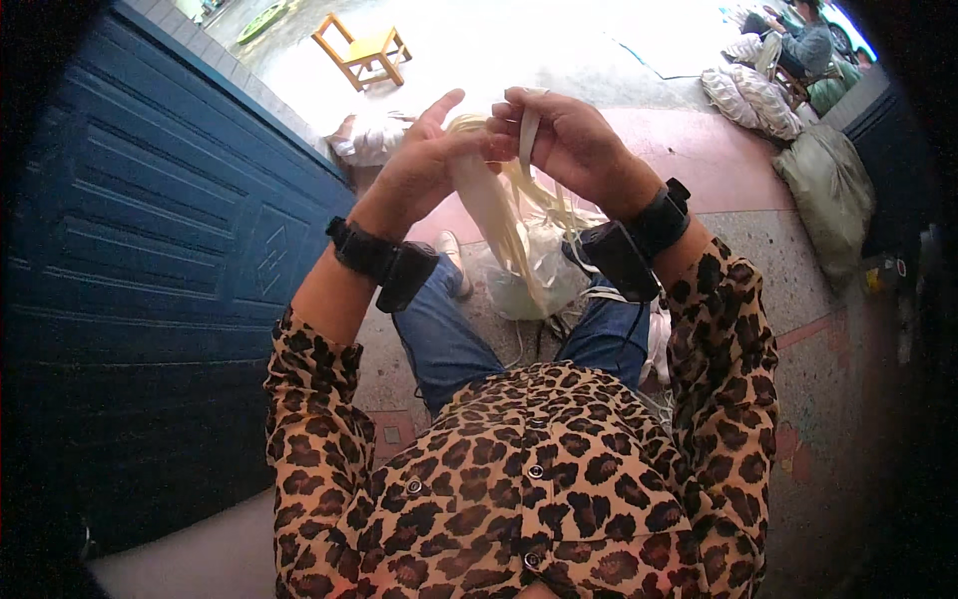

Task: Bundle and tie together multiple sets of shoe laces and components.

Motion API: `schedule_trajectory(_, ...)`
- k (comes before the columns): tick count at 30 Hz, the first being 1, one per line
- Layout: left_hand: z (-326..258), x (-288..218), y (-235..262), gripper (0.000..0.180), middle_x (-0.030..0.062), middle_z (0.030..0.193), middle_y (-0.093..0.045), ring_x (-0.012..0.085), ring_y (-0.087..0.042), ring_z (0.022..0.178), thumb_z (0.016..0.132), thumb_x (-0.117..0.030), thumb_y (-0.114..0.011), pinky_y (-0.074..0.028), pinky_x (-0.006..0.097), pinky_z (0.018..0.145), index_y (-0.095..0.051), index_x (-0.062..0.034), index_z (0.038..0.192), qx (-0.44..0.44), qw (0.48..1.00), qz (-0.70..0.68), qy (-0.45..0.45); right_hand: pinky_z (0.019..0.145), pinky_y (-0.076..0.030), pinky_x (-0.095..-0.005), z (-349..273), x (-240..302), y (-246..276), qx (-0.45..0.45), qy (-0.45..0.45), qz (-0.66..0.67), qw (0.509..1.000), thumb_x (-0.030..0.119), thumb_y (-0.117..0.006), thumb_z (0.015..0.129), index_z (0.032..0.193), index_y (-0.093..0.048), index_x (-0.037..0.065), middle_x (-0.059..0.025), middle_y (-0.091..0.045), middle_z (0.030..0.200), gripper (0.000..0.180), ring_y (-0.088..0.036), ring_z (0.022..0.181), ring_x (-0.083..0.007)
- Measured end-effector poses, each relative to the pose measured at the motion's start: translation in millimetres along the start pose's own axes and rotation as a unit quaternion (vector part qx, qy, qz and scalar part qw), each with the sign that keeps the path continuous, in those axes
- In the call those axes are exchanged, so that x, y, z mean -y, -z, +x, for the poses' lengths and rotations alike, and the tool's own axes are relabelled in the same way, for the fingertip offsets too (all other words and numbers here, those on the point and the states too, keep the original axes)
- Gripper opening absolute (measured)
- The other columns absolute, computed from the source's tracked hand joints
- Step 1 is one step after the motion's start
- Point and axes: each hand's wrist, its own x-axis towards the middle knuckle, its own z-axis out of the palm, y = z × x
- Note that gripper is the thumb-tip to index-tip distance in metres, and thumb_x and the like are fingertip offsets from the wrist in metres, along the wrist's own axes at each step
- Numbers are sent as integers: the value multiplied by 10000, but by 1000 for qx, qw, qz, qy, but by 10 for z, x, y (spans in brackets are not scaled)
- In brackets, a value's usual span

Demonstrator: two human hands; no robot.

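Observation:
My left hand [432, 155] is closed around a bundle of cream-white strips [486, 203], whose loose ends hang down between my knees. They look like soft flat bands; the material is unclear. Close beside it, my right hand [574, 140] has its fingers curled on a single white strip [529, 135] that loops over them. The fingertips of both hands nearly meet at the top of the bundle. Below them, a pale plastic bag [534, 275] lies between my legs, partly behind the hanging strips.
A blue panelled door [170, 250] stands at my left. Ahead is a small yellow chair [364, 50], with a white bundle [369, 138] nearer the door. Stuffed sacks [823, 185] line the right side, and another person [803, 45] sits at the far right.

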Motion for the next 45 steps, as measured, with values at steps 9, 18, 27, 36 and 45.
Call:
schedule_trajectory(9,146,141,86,930,270,1238,-574,319,-668,1007,917,-42,-619,-560,423,891,69,1,1541,-1,999,-42,10,994,-524,-382,-168,98,49,90,86,-354,927,206,-494,1042,1273,-510,-66,-170,-637,1130,357,-654,1059,-243)
schedule_trajectory(18,152,115,30,949,258,1216,-594,305,-673,990,926,-70,-632,-553,424,889,91,9,1537,37,998,-45,-11,940,-560,-341,-38,141,89,33,30,-116,992,67,-579,966,1228,-574,-103,-219,-654,1150,312,-670,1053,-295)
schedule_trajectory(27,180,209,-2,998,267,1294,-538,316,-649,1048,922,-98,-660,-544,429,918,123,-3,1534,48,998,-50,2,907,-561,-340,66,-67,317,-21,159,-350,923,61,-579,956,1188,-610,-89,-198,-663,1153,278,-674,1040,-265)
schedule_trajectory(36,213,289,-167,1004,224,1206,-596,252,-674,964,878,-103,-732,-575,304,766,8,33,1543,45,999,20,5,954,-509,-354,-54,-44,483,82,176,-534,823,199,-611,963,1223,-618,-43,-157,-644,1166,356,-620,1089,-219)
schedule_trajectory(45,-22,-321,-371,853,93,878,-660,122,-630,629,851,-51,-713,-524,249,587,-210,7,1537,63,976,204,43,1001,-472,-381,-669,120,583,-66,82,-615,781,274,-859,766,1388,-476,-9,-167,-592,1286,783,-566,1207,-242)
